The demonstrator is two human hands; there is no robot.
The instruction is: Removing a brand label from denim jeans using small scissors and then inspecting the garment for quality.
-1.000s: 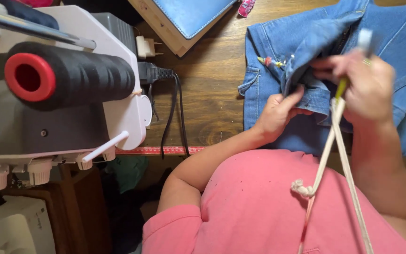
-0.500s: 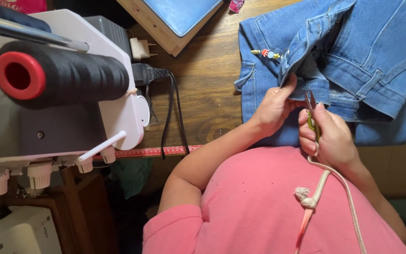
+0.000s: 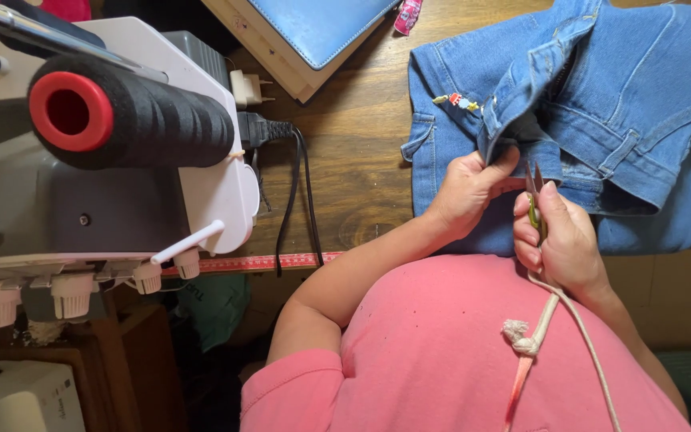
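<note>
Left hand (image 3: 467, 190) pinches jeans (image 3: 601, 104); right hand (image 3: 561, 240) grips snips (image 3: 534, 192); thread cone (image 3: 129, 120) left.

Soft, even daylight fills the scene, brightest on the blue denim (image 3: 601, 104) and wooden table (image 3: 353, 152). Shadows are faint (darkest under the table's edge, lower left). The black thread cone (image 3: 129, 112) looms large and slightly soft, stretched by wide-angle distortion; the centre stays sharp.

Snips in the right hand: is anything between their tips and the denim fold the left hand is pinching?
Nothing visible. The thread snips in the right hand point straight at the jeans fold held by the left hand, open wood beside.
</note>
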